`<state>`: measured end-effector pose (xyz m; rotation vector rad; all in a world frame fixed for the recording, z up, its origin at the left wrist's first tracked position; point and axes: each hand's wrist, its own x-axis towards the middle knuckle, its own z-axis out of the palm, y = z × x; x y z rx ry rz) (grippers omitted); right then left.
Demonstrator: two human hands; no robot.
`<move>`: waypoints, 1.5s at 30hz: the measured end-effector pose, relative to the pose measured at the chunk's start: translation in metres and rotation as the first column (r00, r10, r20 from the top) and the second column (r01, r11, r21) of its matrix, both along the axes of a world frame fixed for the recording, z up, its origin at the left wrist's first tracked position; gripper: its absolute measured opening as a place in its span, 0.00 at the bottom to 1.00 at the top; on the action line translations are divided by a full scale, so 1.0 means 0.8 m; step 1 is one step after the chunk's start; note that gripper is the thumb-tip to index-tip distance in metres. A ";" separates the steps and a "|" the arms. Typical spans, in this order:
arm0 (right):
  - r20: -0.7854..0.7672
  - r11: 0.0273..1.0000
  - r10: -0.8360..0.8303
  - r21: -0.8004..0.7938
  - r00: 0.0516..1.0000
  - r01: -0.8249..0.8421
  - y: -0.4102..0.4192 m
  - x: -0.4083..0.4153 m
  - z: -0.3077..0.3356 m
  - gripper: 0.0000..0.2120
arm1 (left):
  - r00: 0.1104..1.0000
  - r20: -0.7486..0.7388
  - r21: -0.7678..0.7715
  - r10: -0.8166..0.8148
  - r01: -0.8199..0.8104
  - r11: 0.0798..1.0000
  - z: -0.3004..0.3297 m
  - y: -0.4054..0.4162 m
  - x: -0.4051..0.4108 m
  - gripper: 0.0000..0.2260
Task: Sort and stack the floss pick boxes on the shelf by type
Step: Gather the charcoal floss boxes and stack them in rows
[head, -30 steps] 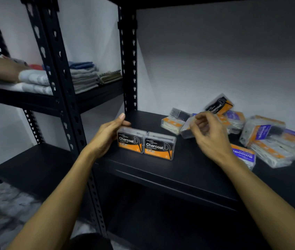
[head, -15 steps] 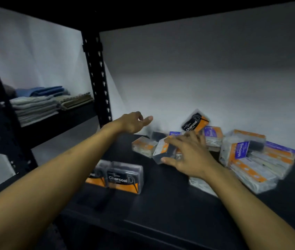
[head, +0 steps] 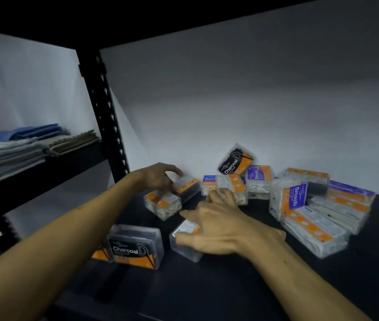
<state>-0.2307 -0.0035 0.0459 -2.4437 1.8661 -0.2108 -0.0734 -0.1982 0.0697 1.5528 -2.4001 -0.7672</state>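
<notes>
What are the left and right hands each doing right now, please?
Left hand: closing on a dark-filled box.
Right hand: flat on a clear box, fingers spread.

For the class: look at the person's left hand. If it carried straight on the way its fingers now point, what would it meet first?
The left hand already closes over a dark-filled box; straight on, it would press against that box. Beyond it probably lies the blue-labelled box, though depth is unclear.

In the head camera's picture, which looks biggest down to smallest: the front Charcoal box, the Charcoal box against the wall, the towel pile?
1. Towel pile.
2. Front Charcoal box, though it sits nearer the camera.
3. Charcoal box against the wall.
</notes>
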 end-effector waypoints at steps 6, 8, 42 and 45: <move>0.100 0.998 0.012 0.060 0.995 -0.018 0.003 -0.011 0.009 0.37 | 0.996 0.090 -0.077 0.002 0.004 0.997 -0.011 0.001 -0.019 0.30; 0.133 0.999 0.000 0.054 0.991 -0.007 0.005 -0.013 0.009 0.34 | 0.983 0.182 -0.147 -0.004 0.031 0.989 -0.015 0.000 -0.029 0.37; 0.141 0.950 0.119 -0.303 0.983 -0.072 0.006 -0.007 -0.017 0.22 | 0.930 0.322 -0.432 -0.179 0.312 0.846 0.042 0.115 0.092 0.22; 0.080 0.943 0.087 -0.329 0.993 -0.056 0.003 -0.006 -0.018 0.24 | 0.904 0.385 -0.420 -0.188 0.352 0.836 0.037 0.113 0.097 0.21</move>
